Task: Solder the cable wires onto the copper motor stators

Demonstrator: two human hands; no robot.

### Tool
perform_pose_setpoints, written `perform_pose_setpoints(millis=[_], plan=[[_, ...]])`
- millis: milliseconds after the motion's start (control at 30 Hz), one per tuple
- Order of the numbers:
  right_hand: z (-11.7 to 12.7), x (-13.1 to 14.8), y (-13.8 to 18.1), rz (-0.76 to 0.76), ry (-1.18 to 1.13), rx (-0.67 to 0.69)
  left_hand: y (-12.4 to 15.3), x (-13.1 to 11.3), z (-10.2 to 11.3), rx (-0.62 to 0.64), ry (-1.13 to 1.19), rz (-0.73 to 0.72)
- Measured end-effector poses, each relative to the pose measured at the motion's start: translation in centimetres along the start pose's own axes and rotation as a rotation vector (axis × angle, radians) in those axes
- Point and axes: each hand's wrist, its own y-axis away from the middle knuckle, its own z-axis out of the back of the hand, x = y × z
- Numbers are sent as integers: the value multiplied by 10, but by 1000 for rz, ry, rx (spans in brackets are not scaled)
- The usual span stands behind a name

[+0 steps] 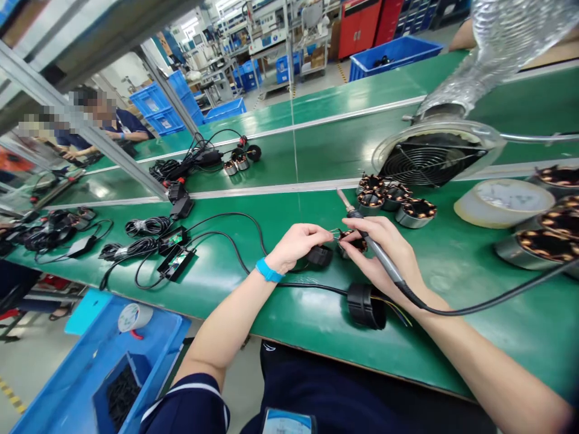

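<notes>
My right hand (384, 250) is closed around a soldering iron (380, 256), its tip pointing up and away from me. The thumb and fingertips of that hand also touch a motor stator (355, 244) with copper windings, partly hidden by the fingers. From the left, my left hand (301, 244) pinches a thin wire (335, 231) at the stator's edge. A small black plastic part (319, 256) lies just under the left fingers. Nearer me, a black round housing (365, 305) rests on its side, a black cable entering it and several thin coloured wires coming out.
Several stators (416, 213) stand behind my right hand, below a fume extraction hood (425, 160). A white tub (502, 202) sits at right. Open black boxes with circuit boards (177, 263) and coiled cables lie left. Below is a blue bin (149, 355). Another person (120, 123) works far left.
</notes>
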Motion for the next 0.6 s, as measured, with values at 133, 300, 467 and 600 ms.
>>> perform_pose_setpoints(millis=[133,300,467,600], plan=[[-3,-3,-3,-135,-34,-48,0,-1,0,-17,13,11],[-8,-1,-5,-238,-73,-103,2,-2,-2,-33,-2,-3],[-6,4,-3,-265,-84,-101,4,-4,-5,-55,-25,-1],[2,10,-2,-281,-91,-199,6,-5,-6,-57,-43,-2]])
